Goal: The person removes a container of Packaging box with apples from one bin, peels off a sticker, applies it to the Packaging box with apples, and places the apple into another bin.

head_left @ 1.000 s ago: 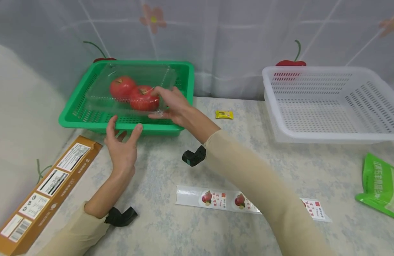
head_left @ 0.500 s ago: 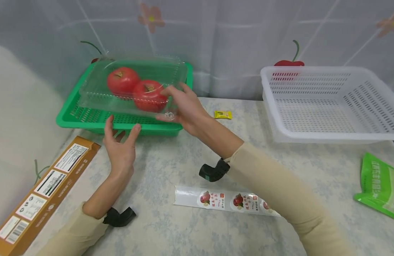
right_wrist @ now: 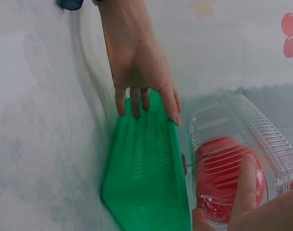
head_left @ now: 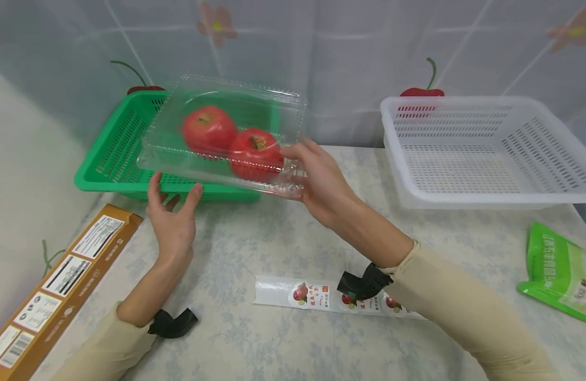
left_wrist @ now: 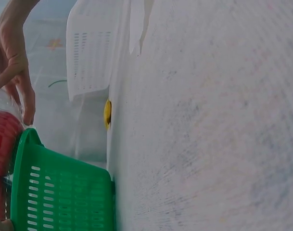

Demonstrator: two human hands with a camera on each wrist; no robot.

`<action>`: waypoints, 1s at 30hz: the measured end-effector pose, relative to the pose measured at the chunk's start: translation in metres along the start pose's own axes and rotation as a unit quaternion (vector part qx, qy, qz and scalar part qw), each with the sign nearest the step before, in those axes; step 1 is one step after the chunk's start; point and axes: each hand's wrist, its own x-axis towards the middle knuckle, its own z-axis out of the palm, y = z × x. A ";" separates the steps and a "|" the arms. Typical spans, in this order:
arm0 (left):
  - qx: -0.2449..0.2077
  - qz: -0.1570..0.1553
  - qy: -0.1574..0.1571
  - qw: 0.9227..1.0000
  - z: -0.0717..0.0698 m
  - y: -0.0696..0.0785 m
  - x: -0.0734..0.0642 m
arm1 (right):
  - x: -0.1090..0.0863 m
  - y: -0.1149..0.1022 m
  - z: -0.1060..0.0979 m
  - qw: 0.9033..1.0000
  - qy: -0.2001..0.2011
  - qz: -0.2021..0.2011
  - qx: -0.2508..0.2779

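My right hand [head_left: 325, 182] grips a clear plastic clamshell box [head_left: 179, 161] at its right end, thumb on top and fingers beneath. Two red apples [head_left: 231, 143] lie inside it. Raised and tilted, the box overlaps the green basket [head_left: 117, 186] in the head view. My left hand [head_left: 171, 225] has its fingers spread at the basket's front rim. In the right wrist view, those fingers [right_wrist: 135, 103] lie straight along the basket's outer wall. The left wrist view shows the box's red apple [left_wrist: 4, 149] beside the basket rim.
A white basket [head_left: 400, 169] stands at the back right. A strip of apple stickers [head_left: 274, 291] lies in front, partly under my right forearm. On the left is a long brown carton [head_left: 60, 286], on the right a green bag [head_left: 555, 264]. The left wrist view shows a yellow packet [left_wrist: 108, 114].
My right hand has lifted the clamshell box with the apples up from the green basket and moved it rightward, toward me. My left hand has stayed at the basket rim.
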 end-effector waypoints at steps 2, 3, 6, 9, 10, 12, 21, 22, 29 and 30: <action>-0.001 0.000 0.000 1.000 -0.001 0.000 -0.001 | -0.008 0.000 -0.006 1.000 -0.003 -0.005 0.000; -0.003 0.000 -0.001 1.000 -0.001 0.000 0.000 | -0.011 0.000 -0.010 1.000 -0.001 -0.007 -0.001; -0.010 0.003 -0.002 1.000 -0.002 0.000 0.000 | -0.022 -0.003 -0.022 1.000 0.002 -0.006 0.004; -0.010 0.007 -0.005 1.000 -0.002 -0.001 0.000 | -0.034 -0.006 -0.037 1.000 0.002 -0.004 0.001; -0.009 0.009 -0.005 1.000 -0.002 -0.001 0.000 | -0.038 -0.007 -0.042 1.000 0.000 -0.005 -0.003; -0.008 0.013 -0.006 1.000 -0.001 -0.002 0.000 | -0.047 -0.010 -0.054 1.000 -0.004 -0.006 -0.013; -0.024 0.022 -0.003 0.999 -0.001 -0.003 -0.001 | -0.079 -0.019 -0.107 0.999 -0.002 -0.005 -0.046; -0.025 0.023 -0.004 0.999 -0.001 -0.003 -0.002 | -0.081 -0.018 -0.113 0.999 -0.003 -0.002 -0.045; -0.028 0.018 -0.008 0.999 -0.001 -0.002 -0.002 | -0.089 -0.006 -0.147 0.998 -0.005 0.031 -0.050; -0.028 0.017 -0.008 0.999 -0.002 -0.002 -0.002 | -0.090 -0.004 -0.150 0.998 -0.006 0.036 -0.054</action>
